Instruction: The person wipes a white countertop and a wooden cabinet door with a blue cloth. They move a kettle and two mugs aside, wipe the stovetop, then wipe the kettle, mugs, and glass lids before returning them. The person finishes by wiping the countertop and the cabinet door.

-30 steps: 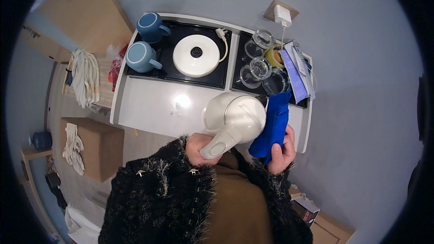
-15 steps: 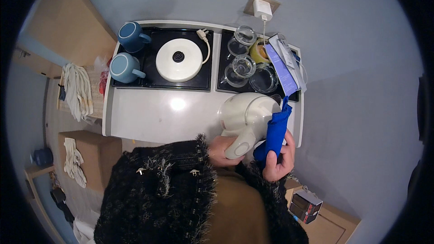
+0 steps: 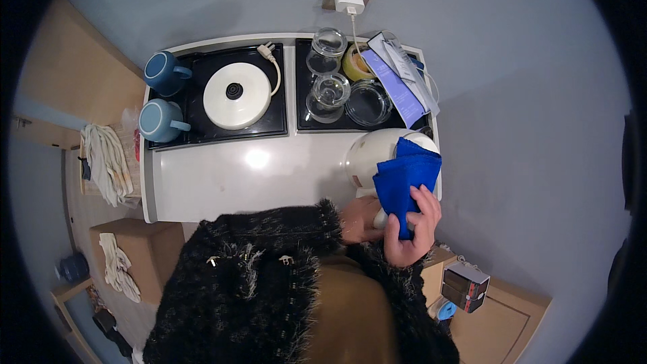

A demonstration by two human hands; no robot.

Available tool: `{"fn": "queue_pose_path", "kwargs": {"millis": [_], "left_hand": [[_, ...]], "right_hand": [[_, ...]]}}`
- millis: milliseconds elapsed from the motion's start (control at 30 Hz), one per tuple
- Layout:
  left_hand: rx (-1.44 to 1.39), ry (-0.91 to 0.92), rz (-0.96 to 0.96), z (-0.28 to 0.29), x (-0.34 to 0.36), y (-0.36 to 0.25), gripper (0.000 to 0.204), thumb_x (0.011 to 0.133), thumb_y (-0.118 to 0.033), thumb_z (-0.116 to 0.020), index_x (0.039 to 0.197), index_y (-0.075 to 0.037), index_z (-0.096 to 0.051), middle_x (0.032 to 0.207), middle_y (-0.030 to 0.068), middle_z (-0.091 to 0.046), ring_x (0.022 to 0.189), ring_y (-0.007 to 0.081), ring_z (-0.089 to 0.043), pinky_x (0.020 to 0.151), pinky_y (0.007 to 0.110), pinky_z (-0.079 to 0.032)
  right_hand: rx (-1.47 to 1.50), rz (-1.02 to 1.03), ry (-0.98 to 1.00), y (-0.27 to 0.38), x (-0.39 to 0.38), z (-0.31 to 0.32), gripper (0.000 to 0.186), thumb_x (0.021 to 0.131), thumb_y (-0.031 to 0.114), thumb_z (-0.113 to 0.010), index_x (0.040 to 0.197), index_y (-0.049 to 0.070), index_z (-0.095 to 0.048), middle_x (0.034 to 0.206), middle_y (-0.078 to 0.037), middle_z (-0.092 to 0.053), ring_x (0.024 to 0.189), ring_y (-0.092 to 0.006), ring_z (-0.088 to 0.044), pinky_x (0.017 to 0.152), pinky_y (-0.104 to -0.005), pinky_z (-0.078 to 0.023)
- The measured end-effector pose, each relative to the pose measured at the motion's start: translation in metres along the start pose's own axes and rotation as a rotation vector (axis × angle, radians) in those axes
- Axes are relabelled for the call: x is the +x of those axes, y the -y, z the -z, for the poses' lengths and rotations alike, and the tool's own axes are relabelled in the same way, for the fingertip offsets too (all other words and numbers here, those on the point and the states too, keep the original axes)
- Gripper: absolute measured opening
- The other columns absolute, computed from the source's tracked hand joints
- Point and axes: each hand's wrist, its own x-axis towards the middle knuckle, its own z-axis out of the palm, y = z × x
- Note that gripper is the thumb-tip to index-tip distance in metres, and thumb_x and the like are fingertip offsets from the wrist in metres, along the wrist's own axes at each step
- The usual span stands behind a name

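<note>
The left hand (image 3: 360, 220) is clamped on the kettle (image 3: 362, 160), its grip partly hidden by the blue cloth (image 3: 407, 178); the right hand (image 3: 416, 230), close beside it, pinches the cloth's lower end. The cloth covers part of the kettle, which is at the table's (image 3: 249, 182) right front corner, resting or lifted I cannot tell. Mugs (image 3: 157, 121) stand by the left back corner, papers (image 3: 396, 92) by the right.

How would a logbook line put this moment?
left hand: gripping white kettle | right hand: holding blue cloth | kettle base: on black tray
</note>
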Motion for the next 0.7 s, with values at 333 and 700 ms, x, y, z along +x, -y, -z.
{"fn": "queue_pose_path", "kwargs": {"millis": [333, 700], "left_hand": [[0.422, -0.016, 0.070, 0.044, -0.026, -0.007, 0.059, 0.075, -0.031, -0.071, 0.123, -0.003, -0.050, 0.113, 0.0187, -0.056, 0.106, 0.0379, -0.052, 0.094, 0.045, -0.039], [1.218, -0.654, 0.333, 0.200, -0.067, 0.020, 0.039, 0.076, -0.017, -0.070, 0.110, -0.003, -0.057, 0.120, 0.0173, -0.052, 0.116, 0.0357, -0.045, 0.097, 0.048, -0.035]], "right_hand": [[-0.155, 0.062, 0.068, 0.020, 0.000, -0.010, 0.026, 0.070, 0.005, -0.070, 0.083, 0.005, -0.048, 0.116, -0.018, -0.060, 0.111, -0.0346, -0.056, 0.101, -0.0491, -0.031], [0.060, 0.117, 0.177, 0.047, 0.019, -0.094, 0.021, 0.068, 0.001, -0.071, 0.077, 0.000, -0.052, 0.093, -0.017, -0.065, 0.080, -0.0338, -0.060, 0.075, -0.0412, -0.047]]}}
